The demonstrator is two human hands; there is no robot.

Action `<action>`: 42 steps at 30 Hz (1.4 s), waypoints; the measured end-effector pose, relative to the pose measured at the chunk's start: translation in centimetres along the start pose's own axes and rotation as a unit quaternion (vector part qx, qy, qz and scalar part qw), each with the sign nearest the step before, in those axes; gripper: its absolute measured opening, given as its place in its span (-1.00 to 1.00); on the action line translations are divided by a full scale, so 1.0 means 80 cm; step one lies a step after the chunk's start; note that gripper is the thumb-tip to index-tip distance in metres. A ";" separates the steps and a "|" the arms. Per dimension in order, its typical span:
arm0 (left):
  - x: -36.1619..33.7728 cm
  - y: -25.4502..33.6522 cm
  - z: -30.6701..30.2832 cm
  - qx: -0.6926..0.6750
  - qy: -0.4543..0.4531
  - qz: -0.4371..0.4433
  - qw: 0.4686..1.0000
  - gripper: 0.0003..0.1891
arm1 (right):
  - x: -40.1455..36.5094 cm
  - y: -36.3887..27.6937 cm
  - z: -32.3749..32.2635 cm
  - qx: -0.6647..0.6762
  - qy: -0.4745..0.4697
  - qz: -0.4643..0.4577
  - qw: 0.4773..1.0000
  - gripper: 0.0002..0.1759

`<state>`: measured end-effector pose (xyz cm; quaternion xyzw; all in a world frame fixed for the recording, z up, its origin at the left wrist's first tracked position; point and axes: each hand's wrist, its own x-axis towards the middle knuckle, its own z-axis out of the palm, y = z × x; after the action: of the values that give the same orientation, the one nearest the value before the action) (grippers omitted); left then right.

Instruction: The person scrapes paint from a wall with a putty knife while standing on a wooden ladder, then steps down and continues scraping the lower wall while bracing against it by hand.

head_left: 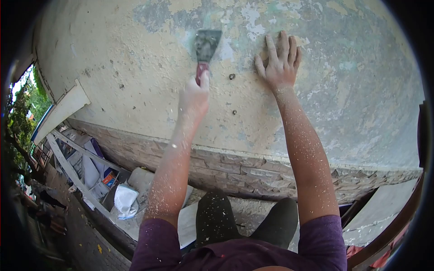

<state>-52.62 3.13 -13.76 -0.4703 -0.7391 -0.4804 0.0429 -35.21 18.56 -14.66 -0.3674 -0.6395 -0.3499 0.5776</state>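
My left hand (195,97) is closed around the dark red handle of a putty knife (207,47). The wide metal blade points up against the wall (158,86), slightly blurred. Around the blade the cream paint is patchy, with grey and pale green layers showing. To the right, my right hand (279,65) lies flat on the wall with its fingers spread, holding nothing. Pale paint flakes and dust cover both hands and forearms. Two small dark holes (232,77) mark the wall between my arms.
A stone-clad ledge (244,174) runs along the wall's base. At the lower left are a wooden frame (68,169), a white plastic bag (125,201) and assorted clutter. A curved brown rail (393,230) stands at the lower right. Trees show at the far left.
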 end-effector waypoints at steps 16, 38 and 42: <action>-0.039 -0.073 0.041 -0.007 0.036 -0.066 0.997 -0.36 | -0.001 0.002 -0.006 0.007 -0.020 -0.005 1.000 -0.34; 0.041 -0.264 -0.015 -0.009 0.102 -0.031 0.994 -0.51 | 0.000 -0.004 0.004 -0.031 0.038 -0.053 0.997 -0.27; 0.044 -0.252 -0.022 -0.075 0.119 -0.114 0.983 -0.30 | 0.000 -0.006 0.005 -0.033 0.045 -0.060 0.997 -0.24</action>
<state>-70.06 2.17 -24.50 -0.3243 -0.7393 -0.5888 0.0394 -35.80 18.65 -14.68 -0.3307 -0.6223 -0.4208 0.5712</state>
